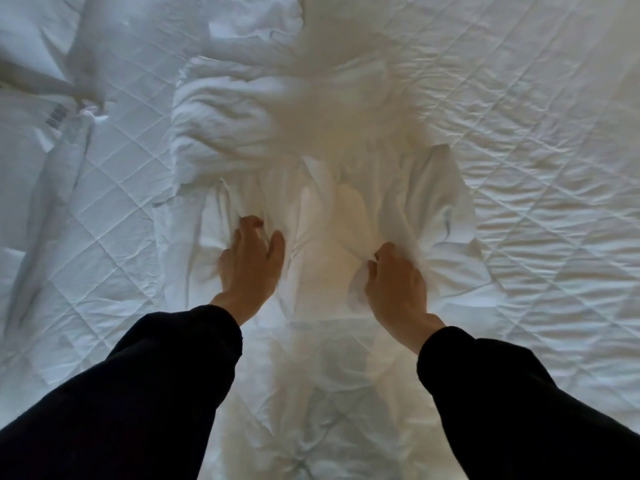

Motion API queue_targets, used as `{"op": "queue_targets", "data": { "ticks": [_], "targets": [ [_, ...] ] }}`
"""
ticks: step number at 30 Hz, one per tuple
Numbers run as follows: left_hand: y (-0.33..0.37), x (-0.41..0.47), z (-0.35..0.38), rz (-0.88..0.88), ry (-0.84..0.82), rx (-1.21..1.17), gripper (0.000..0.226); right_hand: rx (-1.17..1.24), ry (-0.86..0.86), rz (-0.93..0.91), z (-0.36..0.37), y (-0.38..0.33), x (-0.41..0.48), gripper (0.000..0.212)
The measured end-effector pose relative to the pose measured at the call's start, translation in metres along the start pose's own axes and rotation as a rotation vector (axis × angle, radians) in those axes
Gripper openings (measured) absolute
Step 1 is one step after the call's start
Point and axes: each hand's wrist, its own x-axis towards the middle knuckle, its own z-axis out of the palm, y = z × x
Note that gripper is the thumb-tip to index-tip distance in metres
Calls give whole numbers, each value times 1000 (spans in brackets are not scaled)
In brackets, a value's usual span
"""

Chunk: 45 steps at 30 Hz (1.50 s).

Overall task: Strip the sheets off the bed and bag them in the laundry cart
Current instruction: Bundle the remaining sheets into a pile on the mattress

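Note:
A crumpled white sheet [277, 126] lies bunched in the middle of the bed, on the quilted mattress cover [536, 150]. My left hand [251, 263] has its fingers curled into the sheet's near left folds. My right hand [396, 280] grips a fold of the same sheet, with cloth bunched under its fingers. Both arms wear dark sleeves. The far part of the heap is blurred. The laundry cart is not in view.
More loose white bedding [69, 46] is piled at the far left, with a barcode label [57, 116] on it. The quilted cover stretches wrinkled to the right and left of the heap.

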Motion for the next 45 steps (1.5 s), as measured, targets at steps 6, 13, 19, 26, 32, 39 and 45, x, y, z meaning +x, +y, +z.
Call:
{"op": "queue_targets", "data": {
  "ticks": [6, 13, 19, 26, 32, 39, 45],
  "targets": [
    [-9, 14, -17, -34, 49, -207, 25, -129, 41, -12, -40, 55, 4, 16],
    [0, -2, -8, -80, -4, -67, 38, 56, 3, 59, -50, 94, 0, 25],
    [25, -7, 0, -128, -39, 91, 81, 294, -75, 48, -33, 54, 7, 21],
    [28, 11, -19, -72, 6, -57, 73, 163, 140, -6, -56, 79, 25, 25],
    [20, 7, -12, -91, -62, -262, 41, 29, 96, 141, -46, 84, 28, 31],
    [-5, -6, -35, -264, -142, -693, 41, 125, 404, 121, -44, 17, 11, 48],
    [-7, -19, -33, -137, -102, -259, 23, 166, -33, -465, -19, -74, -24, 21]
  ]
}}
